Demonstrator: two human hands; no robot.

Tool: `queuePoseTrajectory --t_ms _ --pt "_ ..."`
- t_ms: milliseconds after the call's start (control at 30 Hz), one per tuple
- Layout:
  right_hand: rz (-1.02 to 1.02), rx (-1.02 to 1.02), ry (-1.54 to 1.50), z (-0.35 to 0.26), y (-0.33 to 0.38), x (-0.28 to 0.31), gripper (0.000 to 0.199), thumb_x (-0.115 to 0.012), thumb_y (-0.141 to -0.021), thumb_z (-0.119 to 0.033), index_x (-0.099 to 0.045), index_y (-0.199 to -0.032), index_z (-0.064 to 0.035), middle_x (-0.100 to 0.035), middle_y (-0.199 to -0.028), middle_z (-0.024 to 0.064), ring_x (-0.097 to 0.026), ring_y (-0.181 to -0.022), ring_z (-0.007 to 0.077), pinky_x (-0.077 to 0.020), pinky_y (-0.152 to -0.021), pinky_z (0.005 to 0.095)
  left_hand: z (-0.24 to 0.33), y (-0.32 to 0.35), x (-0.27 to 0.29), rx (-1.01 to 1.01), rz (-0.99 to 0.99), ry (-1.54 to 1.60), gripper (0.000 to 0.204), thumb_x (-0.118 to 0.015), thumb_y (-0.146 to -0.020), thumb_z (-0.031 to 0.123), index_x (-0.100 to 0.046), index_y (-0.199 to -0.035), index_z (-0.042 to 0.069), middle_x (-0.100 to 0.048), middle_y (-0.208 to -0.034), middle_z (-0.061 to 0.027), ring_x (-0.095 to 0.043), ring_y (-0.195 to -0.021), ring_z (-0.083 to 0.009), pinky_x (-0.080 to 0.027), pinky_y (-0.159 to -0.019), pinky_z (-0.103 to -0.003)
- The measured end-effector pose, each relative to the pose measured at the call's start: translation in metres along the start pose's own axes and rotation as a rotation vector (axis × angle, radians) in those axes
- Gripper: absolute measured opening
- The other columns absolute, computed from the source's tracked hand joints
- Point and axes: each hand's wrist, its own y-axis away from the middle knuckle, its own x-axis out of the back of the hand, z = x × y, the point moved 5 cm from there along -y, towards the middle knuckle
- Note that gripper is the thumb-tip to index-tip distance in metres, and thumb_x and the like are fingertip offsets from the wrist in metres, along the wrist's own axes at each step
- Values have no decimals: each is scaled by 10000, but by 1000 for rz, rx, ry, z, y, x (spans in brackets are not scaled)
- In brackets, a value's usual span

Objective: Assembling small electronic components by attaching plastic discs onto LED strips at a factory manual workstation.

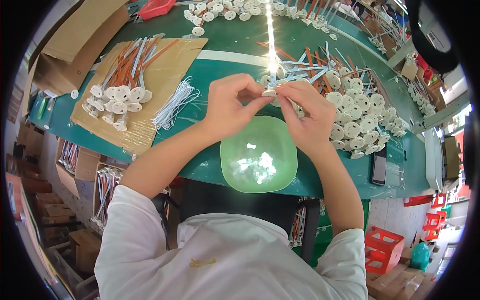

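Observation:
My left hand point(227, 106) and my right hand point(311, 116) meet above the far rim of a green translucent bowl point(231, 172). Their fingertips pinch a small white round disc point(269, 93) from both sides. A bright streak of light points runs up the view from this disc; glare hides the strip's details. Inside the bowl lie small shiny white pieces point(260, 167). Close beside my right hand spreads a large heap of white discs point(357, 107) with silver and orange strips. Nearest my left hand is a bundle of thin white wires point(176, 106).
On the green table point(212, 62), a cardboard sheet point(132, 135) at left bears more disc-ended strips point(120, 97). An open carton point(75, 60) stands far left. A phone point(379, 166) lies at right. More discs line the back beside a red tray point(156, 9). Red stools point(384, 249) stand lower right.

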Motion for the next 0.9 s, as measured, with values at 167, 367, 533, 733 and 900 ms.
queuePoseTrajectory --t_ms 167,367,533,733,900 --pt "-22 -61 -58 3 2 0 190 -713 -768 104 -705 -935 14 -720 -906 110 -696 -848 219 -545 -747 294 2 0 1 -58 -24 -48 156 -781 -779 -28 -631 -823 -27 -668 -814 -89 -703 -749 -141 -608 -679 -279" --pt "16 92 70 -12 0 5 169 -714 -765 111 -694 -909 25 -715 -902 113 -694 -846 227 -544 -751 294 4 -2 0 -71 -80 34 189 -769 -811 -11 -626 -932 -23 -679 -880 -84 -701 -823 -152 -604 -760 -307" --pt "15 50 -122 -5 7 3 161 -650 -817 171 -660 -943 71 -698 -973 153 -676 -922 228 -554 -766 299 7 -9 -7 192 -364 544 558 -608 -959 44 -345 -1452 37 -671 -1131 -174 -647 -1084 -214 -527 -967 -373" --pt "117 75 -146 1 6 -1 171 -708 -726 119 -684 -853 7 -728 -866 96 -702 -788 231 -560 -707 293 8 -6 -10 141 -387 465 471 -518 -1026 160 -389 -1458 23 -666 -1170 -147 -634 -1109 -194 -526 -978 -392" --pt "93 216 114 -17 3 -2 151 -700 -801 121 -670 -927 43 -710 -932 125 -693 -851 232 -557 -722 305 -2 -10 -5 120 -358 347 346 -520 -1036 187 -573 -1316 -9 -665 -1185 -134 -650 -1080 -193 -555 -937 -362"
